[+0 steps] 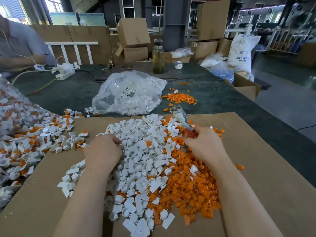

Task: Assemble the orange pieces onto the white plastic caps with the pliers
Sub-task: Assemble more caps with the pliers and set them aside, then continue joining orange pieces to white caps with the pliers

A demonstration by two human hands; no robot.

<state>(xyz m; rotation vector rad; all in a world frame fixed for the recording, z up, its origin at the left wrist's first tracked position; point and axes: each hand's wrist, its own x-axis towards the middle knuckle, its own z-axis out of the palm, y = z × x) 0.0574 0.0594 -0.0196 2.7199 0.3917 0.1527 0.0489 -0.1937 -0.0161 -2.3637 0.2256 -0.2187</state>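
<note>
Your right hand (203, 144) is clamped on the pliers (183, 123); your left hand (102, 149), curled in the white caps (142, 151), may pinch one—unclear. Seat an orange piece (191, 185) squarely, then squeeze gently.

Left hand (102, 151) knuckles up, fingers curled under, right hand (203, 144) fist-clenched, both forearms extended forward

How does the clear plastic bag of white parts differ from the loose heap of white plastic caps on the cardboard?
The clear plastic bag of white parts sits farther away on the dark table cover; the loose heap of white plastic caps lies on the brown cardboard sheet. The bag keeps its parts together and apart from the orange; the heap spreads out and touches the orange pieces. Both hold small white plastic parts.
</note>
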